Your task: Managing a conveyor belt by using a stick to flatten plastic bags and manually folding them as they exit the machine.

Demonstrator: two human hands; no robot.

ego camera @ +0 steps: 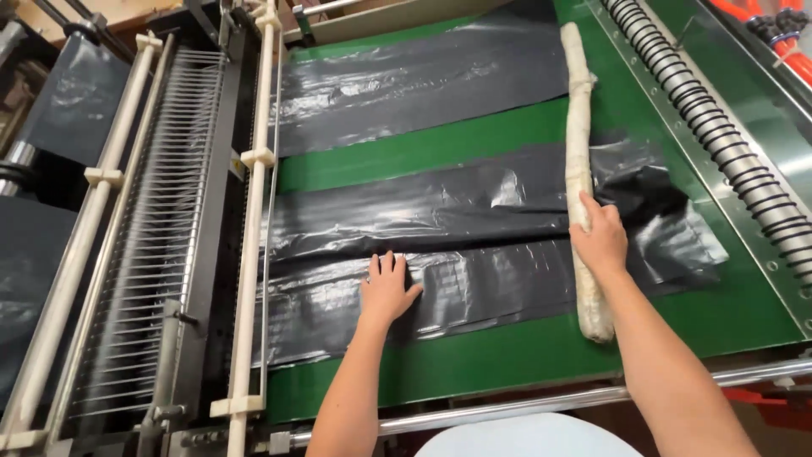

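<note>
A stack of black plastic sheets (474, 279) lies on the green machine bed (507, 355). My left hand (386, 290) presses flat on the near sheet, fingers together and pointing away. My right hand (599, 239) rests on a long cloth-wrapped cream bar (578, 144) that lies across the sheets from far to near; the fingers curl over it. To the right of the bar the black plastic (651, 203) is bunched and wrinkled.
A second black sheet (423, 80) lies farther back on the green bed. A comb-like metal frame with cream rods (254, 211) runs along the left. A ribbed grey roller (727, 135) runs along the right edge. A steel rail (507, 406) borders the near side.
</note>
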